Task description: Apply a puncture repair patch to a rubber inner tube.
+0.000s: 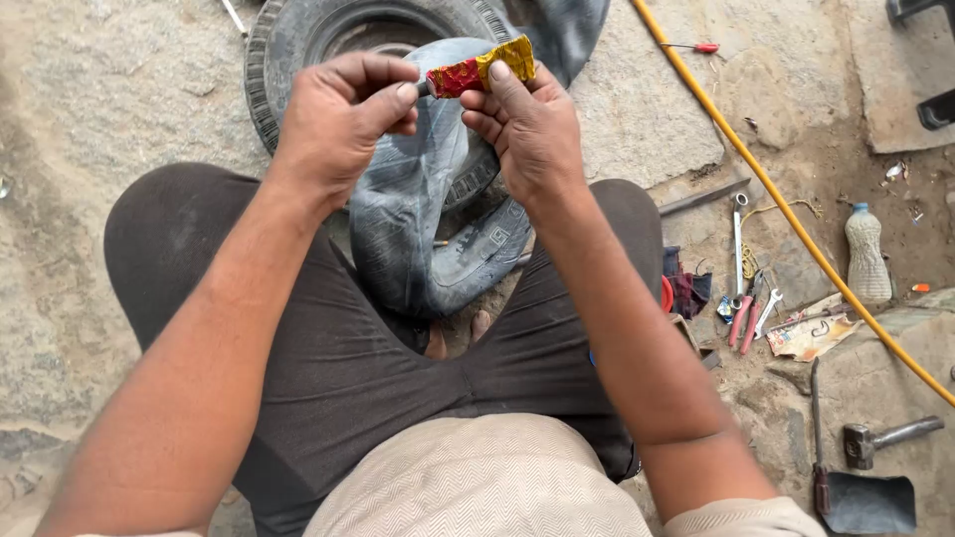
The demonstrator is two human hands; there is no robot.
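Hands up high in the head view: the left hand (343, 109) pinches the dark nozzle end of a crumpled red-and-yellow tube (482, 68), thumb against forefinger, while the right hand (527, 124) grips the tube's folded yellow end, fingers curled round it. Whatever sits at the tube's tip is hidden under the left thumb, and I can't tell whether it's capped. Just below the hands, a limp dark inner tube (418, 214) drapes between the knees, partly covering a tyre (288, 45) that's cut off at the top edge. Open room lies to the left on bare stone; the right is crowded: a yellow hose (796, 224) runs diagonally, with pliers (746, 313), a plastic bottle (865, 254) and a hammer (885, 438) beside it. Rough stone and dusty dirt underfoot, outdoors.
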